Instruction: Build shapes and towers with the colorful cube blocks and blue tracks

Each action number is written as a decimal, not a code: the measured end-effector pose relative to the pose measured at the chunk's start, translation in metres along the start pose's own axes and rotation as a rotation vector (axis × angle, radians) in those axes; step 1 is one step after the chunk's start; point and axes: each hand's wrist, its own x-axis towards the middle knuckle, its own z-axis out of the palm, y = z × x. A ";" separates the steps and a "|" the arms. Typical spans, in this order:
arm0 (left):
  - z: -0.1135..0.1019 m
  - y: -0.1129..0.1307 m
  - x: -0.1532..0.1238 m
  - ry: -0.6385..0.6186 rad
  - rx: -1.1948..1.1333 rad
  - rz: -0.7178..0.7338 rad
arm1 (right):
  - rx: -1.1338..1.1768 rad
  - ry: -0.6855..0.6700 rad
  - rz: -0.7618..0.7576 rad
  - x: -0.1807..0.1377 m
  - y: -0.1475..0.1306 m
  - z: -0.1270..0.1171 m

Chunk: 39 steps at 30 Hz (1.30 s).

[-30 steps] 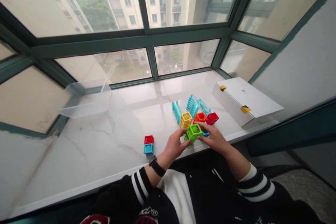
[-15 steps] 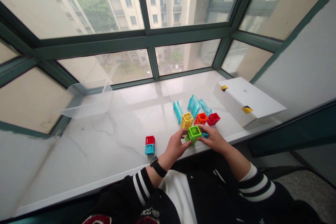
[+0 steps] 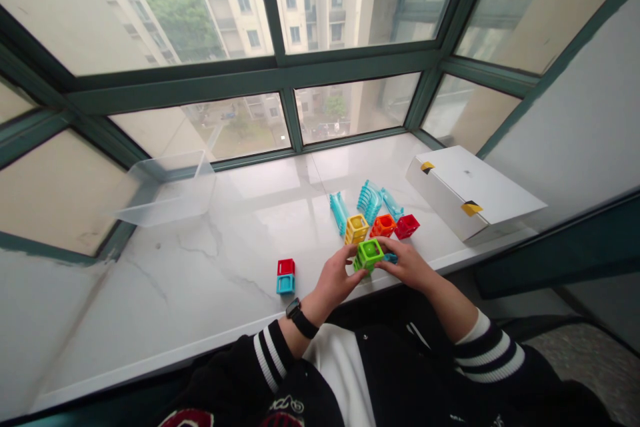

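Observation:
Both of my hands grip a green hollow toy cube (image 3: pixel 369 253) at the near edge of a white marble sill (image 3: pixel 210 260). My left hand (image 3: pixel 334 278) pinches its left side, and my right hand (image 3: pixel 407 265) closes on its right side over a small blue piece (image 3: pixel 391 258). Just beyond stand a yellow cube (image 3: pixel 356 229), an orange cube (image 3: pixel 383 225) and a red cube (image 3: pixel 406 226). Behind them lie several light-blue curved track pieces (image 3: pixel 369 201). To the left, a red cube stacked against a blue cube (image 3: pixel 285 276) sits alone.
A clear plastic bin (image 3: pixel 165 187) rests at the back left of the sill. A white cardboard box (image 3: pixel 470 193) with yellow tape lies at the right. Green-framed windows (image 3: pixel 280 73) close off the back.
The green cube has tilted slightly between my fingers; my hands stay in place around it.

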 end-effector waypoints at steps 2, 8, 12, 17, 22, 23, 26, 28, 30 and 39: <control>-0.001 0.000 0.000 -0.014 -0.002 0.010 | -0.002 -0.005 -0.002 0.000 0.001 0.000; -0.002 -0.001 0.001 -0.017 0.011 0.012 | -0.008 -0.004 -0.004 -0.002 0.005 0.001; -0.003 -0.002 -0.001 -0.030 0.030 0.033 | -0.021 0.004 0.002 -0.002 0.006 0.002; -0.030 -0.003 -0.009 0.043 0.118 0.002 | -0.050 0.005 -0.009 -0.003 0.008 0.003; -0.093 -0.022 -0.033 0.268 0.380 -0.047 | -0.094 0.031 -0.038 -0.006 0.013 0.004; -0.105 -0.029 -0.041 0.306 0.427 -0.058 | -0.107 0.036 -0.043 -0.006 0.014 0.004; -0.134 -0.052 -0.065 0.374 0.500 -0.122 | -0.137 0.043 -0.052 -0.007 0.016 0.003; -0.144 -0.065 -0.081 0.402 0.478 -0.187 | -0.146 0.041 -0.054 -0.007 0.015 0.003; -0.147 -0.074 -0.093 0.426 0.444 -0.260 | -0.147 0.040 -0.053 -0.007 0.014 0.003; -0.126 -0.088 -0.101 0.392 0.348 -0.409 | -0.143 0.152 -0.136 -0.014 -0.008 -0.007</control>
